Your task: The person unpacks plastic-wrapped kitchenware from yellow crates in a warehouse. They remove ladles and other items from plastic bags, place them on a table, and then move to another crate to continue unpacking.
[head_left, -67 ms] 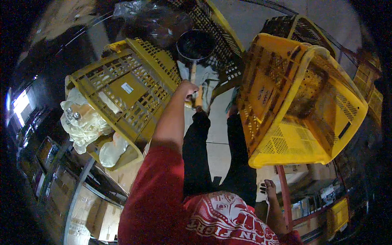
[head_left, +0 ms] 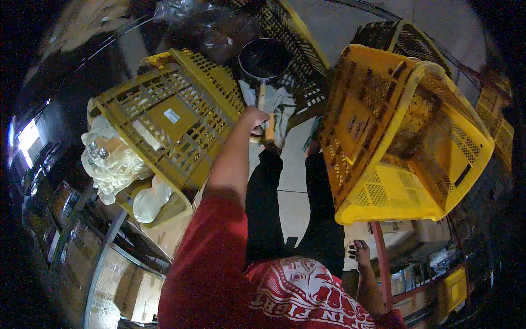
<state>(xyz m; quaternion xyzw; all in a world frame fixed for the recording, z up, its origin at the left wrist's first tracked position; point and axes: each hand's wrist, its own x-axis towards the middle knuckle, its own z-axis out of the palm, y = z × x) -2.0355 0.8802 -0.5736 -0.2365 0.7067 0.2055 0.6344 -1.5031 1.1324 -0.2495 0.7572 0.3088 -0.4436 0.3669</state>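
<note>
A dark round frying pan (head_left: 265, 59) with a pale wooden handle is out at the top middle, held away from my body. My left hand (head_left: 255, 118) is closed round the handle, whose orange-brown end (head_left: 269, 130) shows beside the fingers. A crumpled whitish cloth (head_left: 284, 104) with dark marks lies below and beside the pan, by my feet. My right hand (head_left: 359, 253) hangs low at the right with its fingers partly spread and nothing in it. The pan's inside is too dark to make out.
An olive-yellow crate (head_left: 181, 118) tips over at left, white plastic bags (head_left: 112, 164) at its mouth. At right, an open orange-yellow crate (head_left: 378, 82) stands near my leg, with another dark crate (head_left: 405, 41) behind. Clear plastic wrap (head_left: 192, 16) lies at the top. Cardboard boxes (head_left: 129, 285) sit on lower-left shelving.
The pan and my left hand have shifted very slightly to the right, still together. My right hand looks much the same.
</note>
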